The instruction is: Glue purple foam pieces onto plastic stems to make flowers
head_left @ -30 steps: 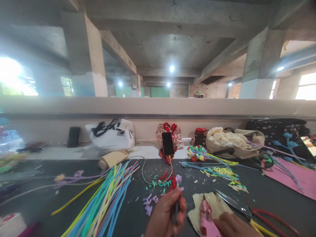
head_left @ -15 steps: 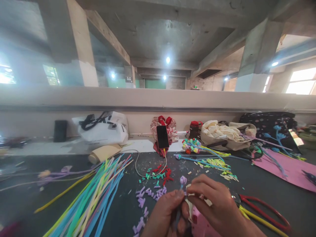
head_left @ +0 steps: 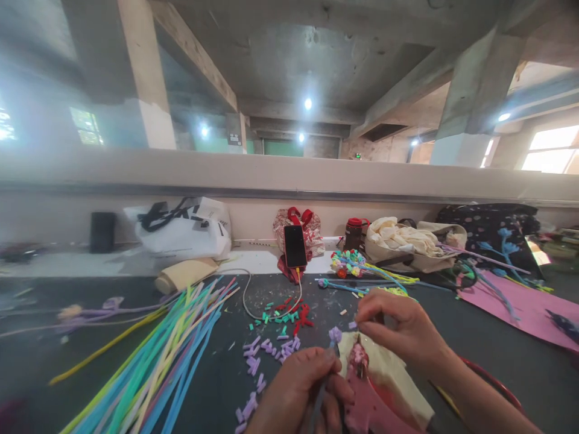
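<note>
1. Nearest, the left hand (head_left: 307, 386) comes in from 6 o'clock, fingers curled and thumb pressed on top, gripping a purple-headed stem (head_left: 335, 335) whose tip pokes out toward 1 o'clock.
2. At 3 o'clock from the left hand, a pink tool (head_left: 375, 401) lies on a cream sheet (head_left: 380, 355).
3. At 2 o'clock, the right hand (head_left: 393, 316) hangs over the sheet, forearm slanting in from 4 o'clock, back of the hand upward; thumb and forefinger pinch a small purple piece (head_left: 353, 325), near the stem's head but apart from it.
4. On the dark counter (head_left: 479, 337), loose lilac bits (head_left: 253, 367) scatter at 10 o'clock; a bundle of coloured stems (head_left: 176, 361) fans out at 9 o'clock.
5. Farther off, red pieces (head_left: 303, 319) lie at 12 o'clock, green pieces (head_left: 266, 317) at 11.
6. Farthest, a phone (head_left: 295, 247) leans at 12 o'clock and a red-lidded bottle (head_left: 353, 235) stands at 1.
</note>
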`<state>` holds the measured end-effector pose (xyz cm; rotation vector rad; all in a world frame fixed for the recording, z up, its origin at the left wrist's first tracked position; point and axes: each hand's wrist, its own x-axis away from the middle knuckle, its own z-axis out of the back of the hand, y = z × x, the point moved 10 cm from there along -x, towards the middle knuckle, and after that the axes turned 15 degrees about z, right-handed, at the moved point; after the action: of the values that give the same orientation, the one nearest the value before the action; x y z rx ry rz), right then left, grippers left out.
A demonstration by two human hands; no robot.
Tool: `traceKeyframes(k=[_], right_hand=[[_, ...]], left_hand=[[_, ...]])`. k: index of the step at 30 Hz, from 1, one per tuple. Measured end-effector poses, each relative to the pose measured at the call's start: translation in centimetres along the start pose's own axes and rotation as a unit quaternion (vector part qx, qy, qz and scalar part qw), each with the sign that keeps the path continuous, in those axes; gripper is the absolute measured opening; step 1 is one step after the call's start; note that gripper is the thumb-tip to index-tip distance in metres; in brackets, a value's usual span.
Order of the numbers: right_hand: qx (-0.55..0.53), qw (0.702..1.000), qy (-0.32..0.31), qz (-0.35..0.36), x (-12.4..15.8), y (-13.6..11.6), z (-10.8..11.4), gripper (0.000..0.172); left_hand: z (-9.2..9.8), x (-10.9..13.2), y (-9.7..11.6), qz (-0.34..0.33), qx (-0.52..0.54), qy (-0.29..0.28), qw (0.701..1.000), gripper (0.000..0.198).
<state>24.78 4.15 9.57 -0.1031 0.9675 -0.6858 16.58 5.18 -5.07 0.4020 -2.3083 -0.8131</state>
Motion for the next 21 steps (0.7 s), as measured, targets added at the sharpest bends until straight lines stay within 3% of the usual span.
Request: traceKeyframes(k=[7, 12, 21], right_hand=[[-0.036, 0.999, -0.035, 0.008, 0.6, 0.9, -0.8, 0.009], [-0.055, 0.996, -0.067, 0.015, 1.3, 0.7, -1.6, 0.009], [-0.072, 0.988, -0.134, -0.003, 2.4, 1.4, -3.3, 0.011]], left_hand=[[0.2, -0.2, -0.4, 0.027, -0.097, 0.044, 0.994, 0.021], [0.9, 0.1, -0.7, 0.044, -0.177, 0.127, 0.975, 0.015], [1.1, 1.4, 1.0, -0.053, -0.35, 0.25, 0.901, 0.019]])
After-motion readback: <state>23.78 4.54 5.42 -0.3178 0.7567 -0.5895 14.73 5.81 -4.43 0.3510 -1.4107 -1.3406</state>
